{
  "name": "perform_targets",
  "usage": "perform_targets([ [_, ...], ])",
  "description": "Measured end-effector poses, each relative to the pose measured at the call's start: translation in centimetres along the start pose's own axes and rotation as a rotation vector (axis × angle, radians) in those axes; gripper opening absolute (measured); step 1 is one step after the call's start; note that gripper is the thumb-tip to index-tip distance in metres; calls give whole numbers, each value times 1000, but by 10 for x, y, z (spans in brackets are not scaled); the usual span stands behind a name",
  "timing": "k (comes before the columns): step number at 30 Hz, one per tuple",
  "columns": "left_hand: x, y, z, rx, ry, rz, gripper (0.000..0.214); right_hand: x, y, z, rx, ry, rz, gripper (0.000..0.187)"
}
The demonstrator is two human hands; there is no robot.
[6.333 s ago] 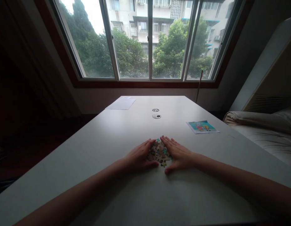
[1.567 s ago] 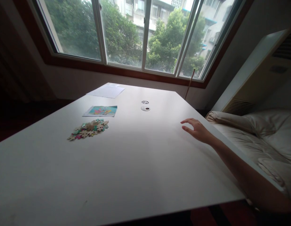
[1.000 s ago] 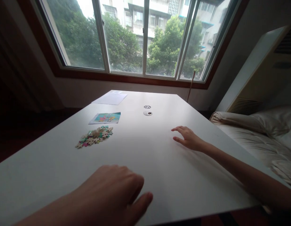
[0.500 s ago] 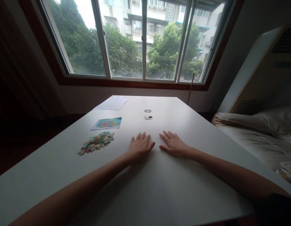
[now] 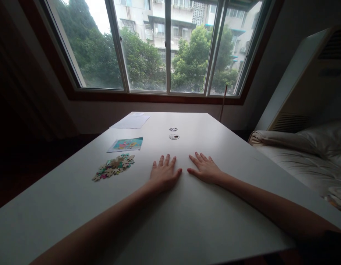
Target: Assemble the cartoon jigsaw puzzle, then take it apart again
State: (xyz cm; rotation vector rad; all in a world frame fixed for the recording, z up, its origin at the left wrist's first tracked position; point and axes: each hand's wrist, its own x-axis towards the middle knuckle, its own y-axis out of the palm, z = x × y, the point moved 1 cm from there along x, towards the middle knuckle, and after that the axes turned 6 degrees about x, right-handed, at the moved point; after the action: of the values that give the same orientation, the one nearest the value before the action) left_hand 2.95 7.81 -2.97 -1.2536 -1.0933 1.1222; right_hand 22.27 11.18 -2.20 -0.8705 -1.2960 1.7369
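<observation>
My left hand (image 5: 165, 173) lies flat on the white table (image 5: 203, 228), fingers spread, holding nothing. Across a small gap, my right hand (image 5: 205, 168) also rests palm down with its fingers apart. To the left of my left hand is a loose pile of jigsaw puzzle pieces (image 5: 114, 167), some showing plain backs and others green or pink colour. Just beyond the pile lies a small colourful picture sheet (image 5: 125, 144) with a blue-green background. Neither hand touches the pieces or the sheet.
White paper (image 5: 130, 121) lies at the table's far left corner. Two round metal-like discs (image 5: 174, 137) are set at the table's middle, beyond my hands. A padded seat (image 5: 291, 162) stands along the right, beside a tall pale cabinet-like unit (image 5: 299, 81). A window (image 5: 167, 48) is behind the table.
Both hands stay on the table in nearly the same place. The fingers of my left hand are spread a little wider, and my right hand has shifted very slightly to the right.
</observation>
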Motion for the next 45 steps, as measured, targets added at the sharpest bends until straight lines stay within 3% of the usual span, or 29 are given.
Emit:
perform_targets([
  [11, -4, -8, 10, -1, 109, 29, 73, -2, 1, 0, 3, 4, -16, 79],
  [45, -6, -8, 10, 0, 110, -1, 68, -3, 1, 0, -2, -18, -37, 77],
])
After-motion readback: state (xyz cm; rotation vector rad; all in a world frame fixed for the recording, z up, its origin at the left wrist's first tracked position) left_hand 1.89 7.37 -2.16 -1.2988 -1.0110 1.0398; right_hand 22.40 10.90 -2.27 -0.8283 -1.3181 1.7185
